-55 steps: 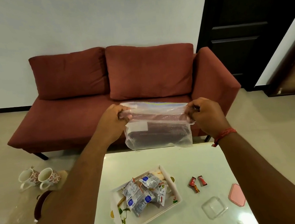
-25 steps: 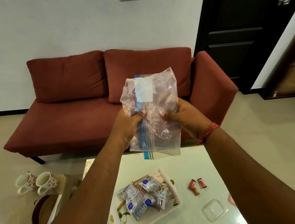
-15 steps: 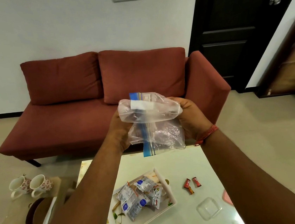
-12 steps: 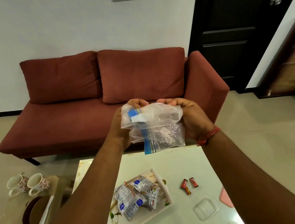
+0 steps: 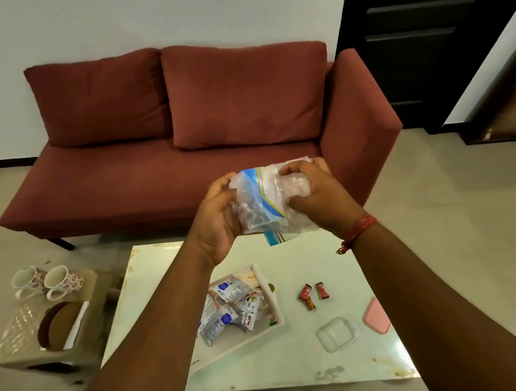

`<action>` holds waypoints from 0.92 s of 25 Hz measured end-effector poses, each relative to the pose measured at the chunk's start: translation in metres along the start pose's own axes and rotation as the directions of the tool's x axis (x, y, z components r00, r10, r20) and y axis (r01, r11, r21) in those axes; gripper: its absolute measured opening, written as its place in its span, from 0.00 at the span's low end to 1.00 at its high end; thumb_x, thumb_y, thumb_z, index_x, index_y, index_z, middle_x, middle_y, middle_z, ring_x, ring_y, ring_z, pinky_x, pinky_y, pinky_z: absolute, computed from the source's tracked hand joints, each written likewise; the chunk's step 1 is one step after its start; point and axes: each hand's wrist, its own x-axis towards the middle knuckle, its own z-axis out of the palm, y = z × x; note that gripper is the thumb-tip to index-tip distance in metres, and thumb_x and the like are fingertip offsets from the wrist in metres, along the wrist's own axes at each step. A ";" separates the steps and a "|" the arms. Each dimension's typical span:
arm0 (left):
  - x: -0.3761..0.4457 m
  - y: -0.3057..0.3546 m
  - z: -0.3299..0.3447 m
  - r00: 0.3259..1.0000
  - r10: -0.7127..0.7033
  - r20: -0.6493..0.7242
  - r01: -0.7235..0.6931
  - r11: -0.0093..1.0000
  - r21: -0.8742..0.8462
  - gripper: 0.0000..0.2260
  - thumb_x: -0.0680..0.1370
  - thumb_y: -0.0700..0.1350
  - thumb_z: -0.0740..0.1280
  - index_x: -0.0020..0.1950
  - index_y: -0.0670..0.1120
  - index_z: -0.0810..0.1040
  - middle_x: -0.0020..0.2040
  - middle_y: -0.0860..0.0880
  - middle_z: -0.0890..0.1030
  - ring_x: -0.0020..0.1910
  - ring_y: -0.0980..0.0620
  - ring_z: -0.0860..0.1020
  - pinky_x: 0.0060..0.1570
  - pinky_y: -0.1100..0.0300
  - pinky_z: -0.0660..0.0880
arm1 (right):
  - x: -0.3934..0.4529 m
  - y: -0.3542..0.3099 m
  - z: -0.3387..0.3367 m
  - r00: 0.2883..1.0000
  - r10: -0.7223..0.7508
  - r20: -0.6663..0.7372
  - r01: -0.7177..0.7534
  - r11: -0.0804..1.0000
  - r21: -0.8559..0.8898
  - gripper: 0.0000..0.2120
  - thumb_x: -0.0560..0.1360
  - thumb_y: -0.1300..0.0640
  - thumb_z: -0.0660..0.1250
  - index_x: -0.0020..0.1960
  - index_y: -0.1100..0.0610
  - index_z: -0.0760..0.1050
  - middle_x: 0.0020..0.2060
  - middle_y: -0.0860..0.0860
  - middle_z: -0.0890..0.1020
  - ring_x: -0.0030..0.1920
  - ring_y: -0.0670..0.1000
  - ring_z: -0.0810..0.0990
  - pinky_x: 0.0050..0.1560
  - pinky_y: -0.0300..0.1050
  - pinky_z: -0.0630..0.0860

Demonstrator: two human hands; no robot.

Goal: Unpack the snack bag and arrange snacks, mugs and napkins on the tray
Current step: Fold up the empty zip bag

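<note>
Both hands hold the snack bag (image 5: 265, 199) at frame centre, above the counter (image 5: 290, 262): left hand (image 5: 217, 217) and right hand (image 5: 317, 193) each have their grip clamped on it. It is clear, crumpled plastic with a blue zip strip. Lower centre, silver-blue snack packets (image 5: 227, 308) lie on the white tray (image 5: 269, 293). Two floral mugs (image 5: 47, 280) stand at the left.

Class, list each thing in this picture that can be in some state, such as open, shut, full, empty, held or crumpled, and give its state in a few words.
Plastic bag: crumpled, held in both hands above the table.
Left hand: closed on the bag.
Right hand: closed on the bag.
Tray: holds a pile of snack packets.
Mugs: lying on their sides on the stool, not on the tray.
Clear box: open, empty.
Pink lid: off, beside the box.
Candies: wrapped, loose on the table.
</note>
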 end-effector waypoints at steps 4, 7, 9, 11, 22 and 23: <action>0.001 -0.021 0.010 0.979 -0.172 0.106 0.169 0.985 0.043 0.29 0.76 0.64 0.64 0.70 0.47 0.73 0.63 0.43 0.81 0.61 0.42 0.81 0.61 0.42 0.77 | -0.008 0.019 0.011 1.000 -0.024 0.013 0.026 0.989 -0.147 0.28 0.70 0.70 0.66 0.66 0.50 0.73 0.63 0.48 0.63 0.57 0.48 0.72 0.51 0.20 0.65; 0.016 -0.032 0.022 0.996 -0.089 0.001 0.082 0.927 0.365 0.21 0.74 0.46 0.74 0.66 0.49 0.74 0.59 0.44 0.83 0.54 0.45 0.84 0.53 0.45 0.82 | -0.016 0.036 0.020 1.000 -0.006 0.004 0.007 0.968 -0.251 0.30 0.70 0.70 0.66 0.70 0.52 0.71 0.69 0.52 0.61 0.63 0.52 0.72 0.58 0.30 0.66; 0.026 -0.041 0.028 0.998 -0.007 -0.058 0.033 0.886 0.463 0.19 0.74 0.35 0.68 0.62 0.49 0.75 0.55 0.46 0.83 0.48 0.50 0.84 0.42 0.55 0.82 | -0.028 0.044 0.018 0.996 0.054 -0.075 -0.074 0.950 -0.302 0.30 0.72 0.66 0.69 0.72 0.52 0.69 0.72 0.54 0.58 0.68 0.53 0.69 0.65 0.34 0.65; 0.029 -0.054 0.039 0.997 0.016 -0.069 0.021 0.865 0.501 0.19 0.74 0.33 0.63 0.62 0.50 0.76 0.52 0.49 0.83 0.45 0.54 0.82 0.35 0.64 0.77 | -0.047 0.056 0.014 0.963 0.084 -0.256 -0.165 0.934 -0.316 0.26 0.73 0.63 0.70 0.71 0.54 0.71 0.74 0.56 0.59 0.71 0.54 0.67 0.71 0.42 0.65; 0.027 -0.190 0.181 0.795 -0.462 0.393 0.297 0.862 0.412 0.20 0.81 0.54 0.64 0.73 0.54 0.70 0.64 0.51 0.81 0.63 0.51 0.79 0.62 0.50 0.76 | -0.141 0.152 -0.057 0.914 0.368 -0.171 -0.347 0.928 0.137 0.28 0.73 0.56 0.73 0.69 0.51 0.67 0.62 0.45 0.77 0.59 0.41 0.77 0.57 0.33 0.73; 0.028 -0.203 0.200 0.752 -0.506 0.422 0.339 0.846 0.411 0.23 0.80 0.58 0.62 0.74 0.54 0.69 0.66 0.51 0.80 0.65 0.51 0.78 0.62 0.51 0.76 | -0.149 0.171 -0.071 0.899 0.399 -0.178 -0.376 0.914 0.149 0.30 0.73 0.55 0.74 0.72 0.52 0.64 0.64 0.45 0.76 0.61 0.42 0.75 0.58 0.31 0.71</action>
